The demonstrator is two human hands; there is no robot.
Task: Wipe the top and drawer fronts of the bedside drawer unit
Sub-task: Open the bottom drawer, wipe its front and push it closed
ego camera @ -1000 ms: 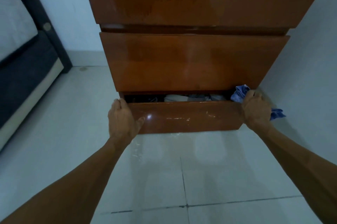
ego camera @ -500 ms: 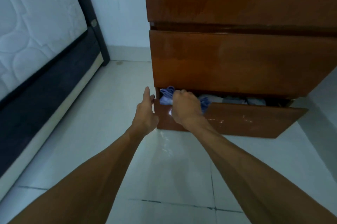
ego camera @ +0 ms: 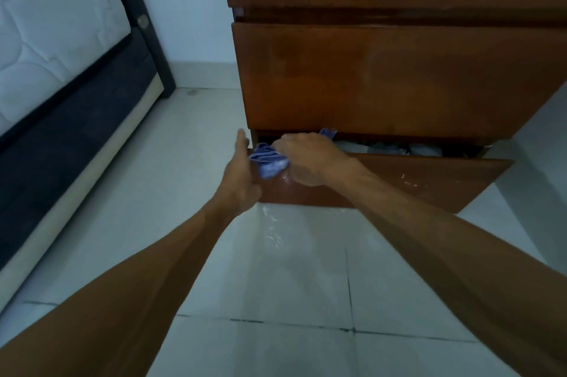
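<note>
Head view: the step in hand looks like wiping the bottom drawer [ego camera: 414,183] front, low on the unit [ego camera: 383,79]; the drawer sits ajar. Right hand [ego camera: 306,158] has its fingers curled round the bunched blue cloth [ego camera: 268,160], pressed at the front's top-left corner. Left hand [ego camera: 242,174] has straight fingers, flat against the drawer's left end, likely bracing. Next, probably: sweep the cloth rightward across the front with steady pressure, without shoving the drawer.
</note>
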